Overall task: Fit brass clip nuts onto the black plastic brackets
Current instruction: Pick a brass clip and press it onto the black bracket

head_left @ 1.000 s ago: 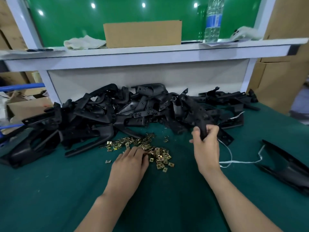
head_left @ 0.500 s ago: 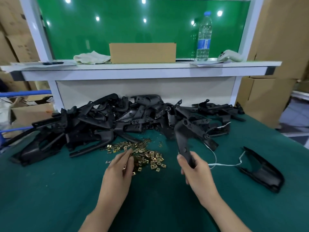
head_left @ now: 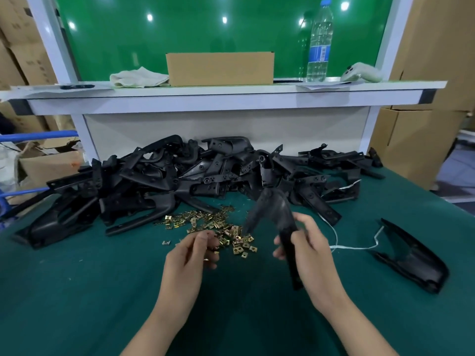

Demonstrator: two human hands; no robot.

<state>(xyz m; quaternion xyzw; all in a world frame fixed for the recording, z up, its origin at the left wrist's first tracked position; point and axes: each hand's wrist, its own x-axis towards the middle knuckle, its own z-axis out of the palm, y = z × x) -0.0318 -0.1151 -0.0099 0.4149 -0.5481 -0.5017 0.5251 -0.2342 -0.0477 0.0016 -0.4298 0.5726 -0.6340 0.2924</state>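
A big heap of black plastic brackets (head_left: 180, 181) lies across the back of the green table (head_left: 77, 291). In front of it is a scatter of brass clip nuts (head_left: 221, 227). My right hand (head_left: 311, 245) grips one black bracket (head_left: 272, 209) by its lower arm and holds it up over the table; the bracket is blurred by motion. My left hand (head_left: 190, 258) hovers just left of it, at the near edge of the nuts, with fingertips pinched together on what looks like a small brass clip nut.
A single black bracket (head_left: 411, 255) lies at the right, with a white string (head_left: 354, 246) beside it. The white shelf (head_left: 231, 98) behind carries a cardboard box (head_left: 219, 68), a water bottle (head_left: 318, 42), a cloth (head_left: 138, 77) and a phone (head_left: 359, 71). Cartons stand on both sides.
My right hand pulled a bracket out of the heap and brought it toward me, turning it. My left hand lifted off the nut scatter with its fingers pinched.
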